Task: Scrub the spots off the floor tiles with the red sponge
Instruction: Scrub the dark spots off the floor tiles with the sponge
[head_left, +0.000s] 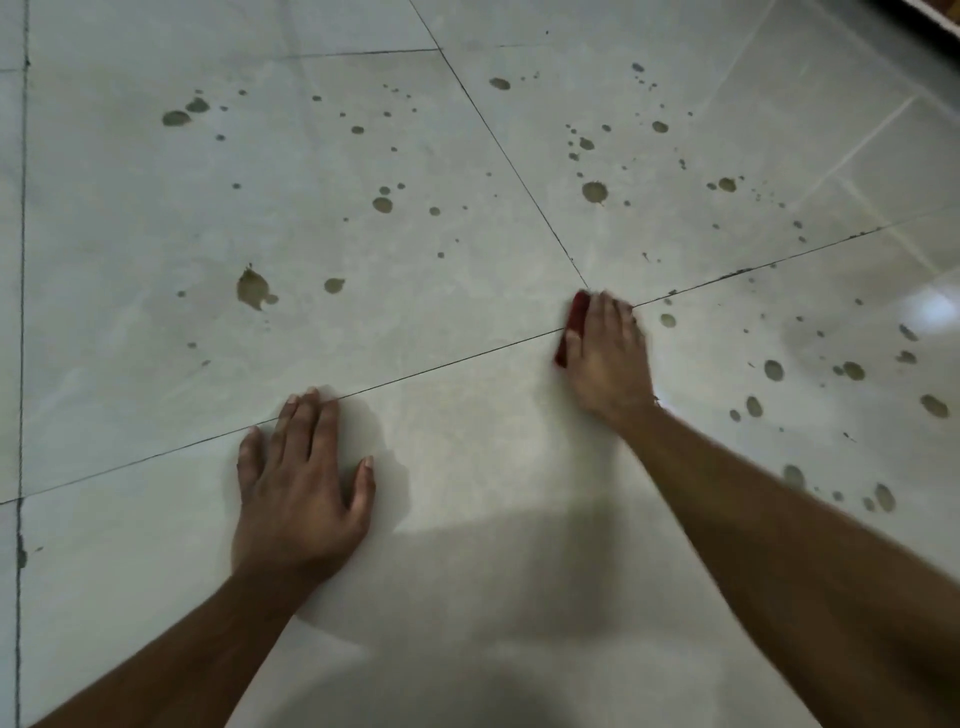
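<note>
My right hand (608, 353) presses the red sponge (575, 318) flat onto the pale floor tiles (467, 467), right where four tiles meet. Only the sponge's left edge shows past my fingers; the hand is blurred. Flat on the tile to the near left, my left hand (301, 483) rests with fingers spread and holds nothing. Brownish spots dot the floor: a large blotch (253, 288) on the far-left tile, round spots (595, 191) on the far-right tile, and more spots (774, 370) to the right of the sponge.
Dark grout lines (447, 366) cross the floor diagonally. A bright glare patch (930, 304) lies at the right edge. My own shadow (493, 597) covers the near tile between my arms. The tile under my left hand shows no spots.
</note>
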